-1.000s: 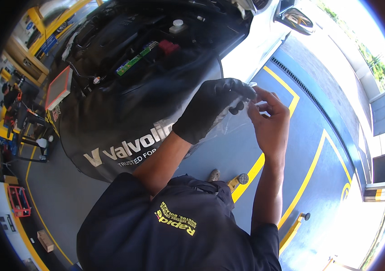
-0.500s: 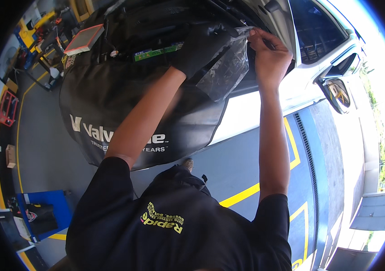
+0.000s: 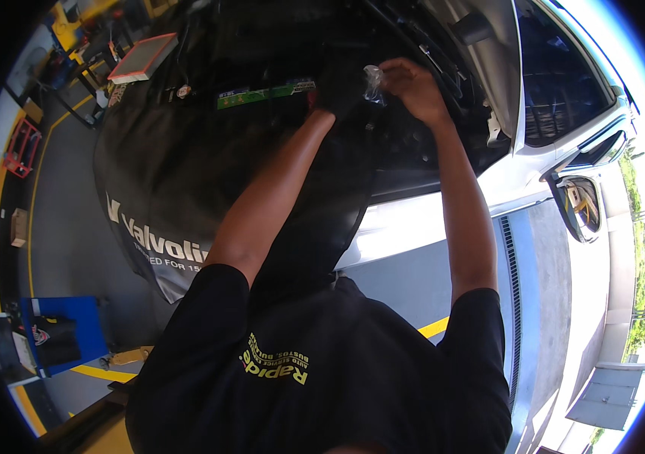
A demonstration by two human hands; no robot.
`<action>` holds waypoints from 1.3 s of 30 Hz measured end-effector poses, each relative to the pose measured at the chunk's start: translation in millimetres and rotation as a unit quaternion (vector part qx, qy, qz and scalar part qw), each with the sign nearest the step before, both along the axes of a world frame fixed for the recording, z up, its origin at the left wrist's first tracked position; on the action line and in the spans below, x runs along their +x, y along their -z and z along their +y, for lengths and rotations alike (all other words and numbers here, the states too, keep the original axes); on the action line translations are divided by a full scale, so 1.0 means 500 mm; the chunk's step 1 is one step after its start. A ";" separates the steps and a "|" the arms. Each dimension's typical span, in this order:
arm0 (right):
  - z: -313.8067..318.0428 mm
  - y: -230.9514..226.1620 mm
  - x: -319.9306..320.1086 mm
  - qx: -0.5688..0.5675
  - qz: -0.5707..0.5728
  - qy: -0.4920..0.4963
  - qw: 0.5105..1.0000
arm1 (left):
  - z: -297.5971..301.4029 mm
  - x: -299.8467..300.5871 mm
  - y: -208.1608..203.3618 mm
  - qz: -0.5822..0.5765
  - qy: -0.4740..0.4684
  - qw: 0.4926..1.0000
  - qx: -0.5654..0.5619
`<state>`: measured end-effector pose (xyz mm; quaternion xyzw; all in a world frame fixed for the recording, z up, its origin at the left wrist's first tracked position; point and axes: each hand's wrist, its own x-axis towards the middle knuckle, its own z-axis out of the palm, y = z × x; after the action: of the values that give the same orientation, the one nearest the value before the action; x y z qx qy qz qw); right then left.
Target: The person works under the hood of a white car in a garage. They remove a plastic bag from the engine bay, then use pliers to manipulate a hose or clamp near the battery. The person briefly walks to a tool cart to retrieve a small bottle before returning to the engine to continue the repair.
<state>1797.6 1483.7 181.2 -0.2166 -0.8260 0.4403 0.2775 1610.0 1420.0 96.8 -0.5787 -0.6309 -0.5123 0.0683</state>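
My right hand (image 3: 415, 92), bare, pinches the edge of a crumpled clear plastic bag (image 3: 373, 85) over the car's open engine bay. Close on the bag's left side is my left hand (image 3: 340, 87) in a black glove. Its fingers blend into the dark bay, so I cannot make out whether they grip the plastic. A green printed strip (image 3: 266, 94) lies just left of the glove. Below it, a black fender cover (image 3: 163, 166) with white lettering drapes over the car's front and side.
A rectangular air filter (image 3: 143, 59) with an orange-red rim rests at the far left of the bay. The white car's side mirror (image 3: 578, 204) juts out at right. A blue cart (image 3: 73, 333) stands at lower left, and a red rack (image 3: 23, 147) is by the left wall.
The bag hung long and spread between both hands; now it is bunched small. My hands have come closer together, the right one moving left and slightly down. My view has shifted.
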 end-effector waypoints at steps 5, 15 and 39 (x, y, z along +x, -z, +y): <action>0.127 0.096 0.021 0.343 -0.207 -0.050 0.915 | -0.024 0.025 0.088 0.126 -0.074 0.987 -0.073; 0.169 0.110 -0.033 0.435 -0.396 -0.174 0.790 | -0.060 -0.021 0.087 0.158 0.025 0.954 -0.254; 0.125 0.055 0.056 0.252 -0.363 -0.268 0.856 | -0.086 0.034 0.062 -0.087 0.147 0.923 -0.344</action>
<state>1825.8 1546.4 153.6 -0.0541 -0.9768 0.1648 -0.1259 1627.1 1377.3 65.6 -0.6058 -0.6800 -0.3160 -0.2660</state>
